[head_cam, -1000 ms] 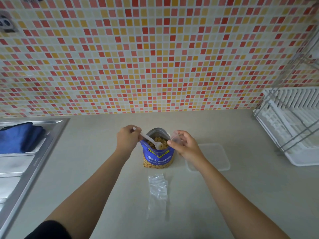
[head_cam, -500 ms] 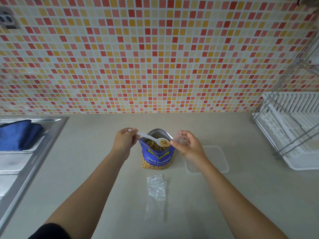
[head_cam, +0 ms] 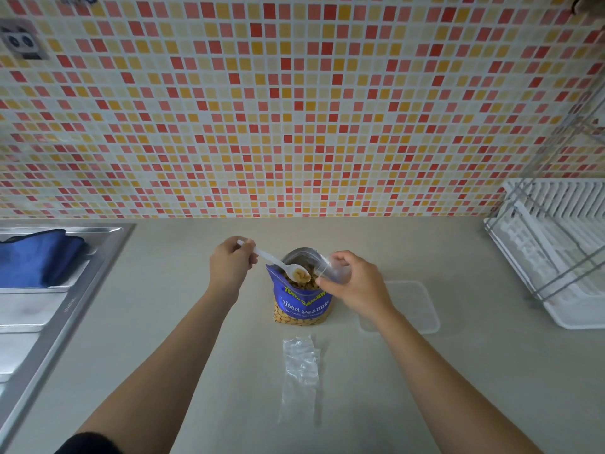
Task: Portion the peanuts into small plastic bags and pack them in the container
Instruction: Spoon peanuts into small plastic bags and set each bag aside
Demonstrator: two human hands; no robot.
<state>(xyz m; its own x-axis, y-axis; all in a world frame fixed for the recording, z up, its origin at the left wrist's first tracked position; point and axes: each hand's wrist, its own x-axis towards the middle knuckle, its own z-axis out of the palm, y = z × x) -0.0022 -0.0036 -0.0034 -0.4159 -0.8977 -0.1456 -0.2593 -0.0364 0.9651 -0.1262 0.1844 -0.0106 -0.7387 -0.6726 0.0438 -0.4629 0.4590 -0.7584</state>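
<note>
Now that your left hand (head_cam: pixel 230 262) has lifted the white spoon (head_cam: pixel 281 265) loaded with peanuts out of the peanut pouch (head_cam: pixel 302 298), tip it into the small bag (head_cam: pixel 334 268) pinched open in your right hand (head_cam: pixel 355 286); the container (head_cam: pixel 414 304) waits unfilled on the worktop (head_cam: pixel 458 371).

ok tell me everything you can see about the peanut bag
The peanut bag is a blue stand-up pouch with yellow and white lettering and a clear strip at the bottom showing peanuts. It stands upright on the counter, its top open and its silvery lining visible, peanuts inside. A white plastic spoon loaded with peanuts, held by the left hand, is over its mouth. The right hand, holding a small clear bag, is at its right upper edge.
</note>
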